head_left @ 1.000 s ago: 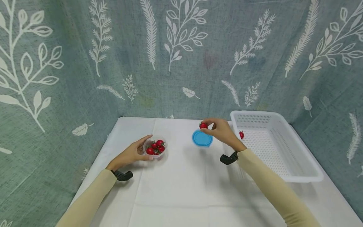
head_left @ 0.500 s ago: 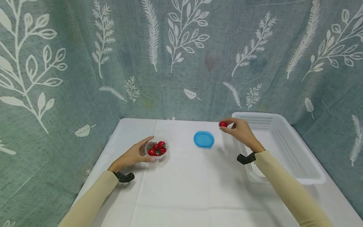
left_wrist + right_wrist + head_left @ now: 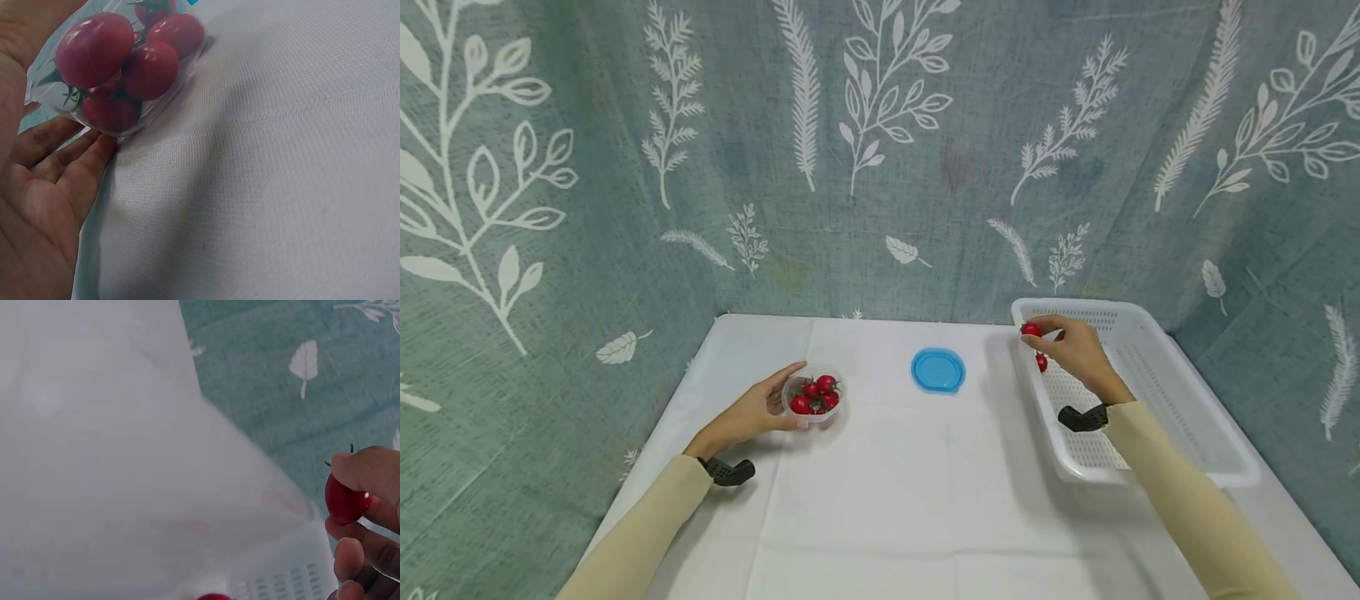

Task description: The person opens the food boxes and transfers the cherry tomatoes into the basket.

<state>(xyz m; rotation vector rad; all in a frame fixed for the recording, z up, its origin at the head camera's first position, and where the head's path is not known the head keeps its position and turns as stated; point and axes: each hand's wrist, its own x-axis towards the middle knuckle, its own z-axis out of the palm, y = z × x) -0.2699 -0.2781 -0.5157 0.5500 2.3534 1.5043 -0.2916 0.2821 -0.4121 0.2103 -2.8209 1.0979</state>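
My left hand holds a small clear plastic container at its left side, thumb and fingers around its wall. Several cherry tomatoes with green stems lie inside the container. Between thumb and fingers, my right hand pinches a single cherry tomato. That hand is over the far left corner of a white perforated basket. Another tomato lies in the basket along its left wall, just below the pinched one in the head view.
A blue lid lies flat on the white tablecloth between the container and the basket. Patterned green fabric hangs behind and beside the table.
My right hand has moved right with the pinched tomato, from above the blue lid to over the basket's left edge. The left hand stays on the container.
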